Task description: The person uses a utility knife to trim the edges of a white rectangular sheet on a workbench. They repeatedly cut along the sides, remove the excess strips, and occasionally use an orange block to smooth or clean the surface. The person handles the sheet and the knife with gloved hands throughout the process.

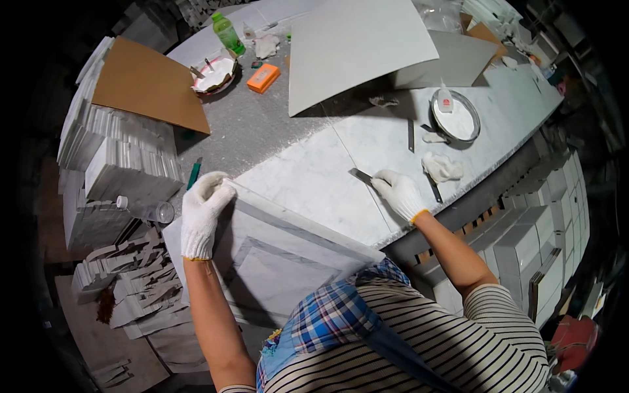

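Observation:
My left hand (pixel 204 213), in a white knit glove, pinches the upper left corner of a white marble tile (pixel 288 262) with grey inlaid bands. The tile stands tilted against my apron, its long edge running down to the right. In my gloved right hand (pixel 398 195) is a flat dark metal scraper blade (pixel 361 177), held low over the white marble slab (pixel 308 173). A green-handled cutter (pixel 194 173) lies just beyond my left hand. Right of my right hand are a crumpled white cloth (pixel 443 168) and a dark blade (pixel 433 188) partly under it.
A round bowl of white powder (pixel 455 121) holds a small bottle (pixel 445 98). Another dark strip (pixel 411 135) lies nearby. Farther back stand a large white board (pixel 357 56), an orange box (pixel 263 78), a green bottle (pixel 228 34) and a paste bowl (pixel 215 73). Stacked tiles (pixel 131 164) line the left.

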The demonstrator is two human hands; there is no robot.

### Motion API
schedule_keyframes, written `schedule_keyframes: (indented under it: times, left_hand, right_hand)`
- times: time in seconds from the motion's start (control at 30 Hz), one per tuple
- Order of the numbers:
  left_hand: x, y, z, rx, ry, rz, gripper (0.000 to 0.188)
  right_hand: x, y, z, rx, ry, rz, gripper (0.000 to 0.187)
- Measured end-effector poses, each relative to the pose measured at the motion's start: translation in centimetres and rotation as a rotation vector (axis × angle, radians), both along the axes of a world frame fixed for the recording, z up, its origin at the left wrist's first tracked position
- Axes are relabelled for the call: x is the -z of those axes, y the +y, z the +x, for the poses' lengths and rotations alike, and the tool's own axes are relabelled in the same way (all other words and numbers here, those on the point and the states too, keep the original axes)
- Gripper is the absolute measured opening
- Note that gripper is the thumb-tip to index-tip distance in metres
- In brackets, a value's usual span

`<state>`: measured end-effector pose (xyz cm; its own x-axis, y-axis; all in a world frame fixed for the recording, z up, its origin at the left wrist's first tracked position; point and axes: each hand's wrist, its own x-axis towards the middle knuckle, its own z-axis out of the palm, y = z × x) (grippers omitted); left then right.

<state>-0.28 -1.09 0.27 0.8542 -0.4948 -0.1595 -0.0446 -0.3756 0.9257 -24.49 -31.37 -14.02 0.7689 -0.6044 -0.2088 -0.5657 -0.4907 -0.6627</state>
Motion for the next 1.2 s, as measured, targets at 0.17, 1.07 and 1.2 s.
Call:
schedule_keyframes:
  times: [0.17,1.07,1.2]
  left_hand:
    - [0.0,0.6,-0.4,0.012,-0.038,0.033,0.034]
    - [0.8,1.0,0.6,0.038,-0.059,0.104,0.038]
    - [-0.3,0.7,-0.3,0.023,-0.117,0.116,0.037]
  right_hand:
    - [0.2,-0.1,-2.1,0.19,-0.138,0.079,0.028]
    - [-6.5,-27.1,-3.2,0.224,0.772,-0.667,0.049]
    - [-5.0,-26.0,-0.2,0.162,0.441,-0.658,0.048]
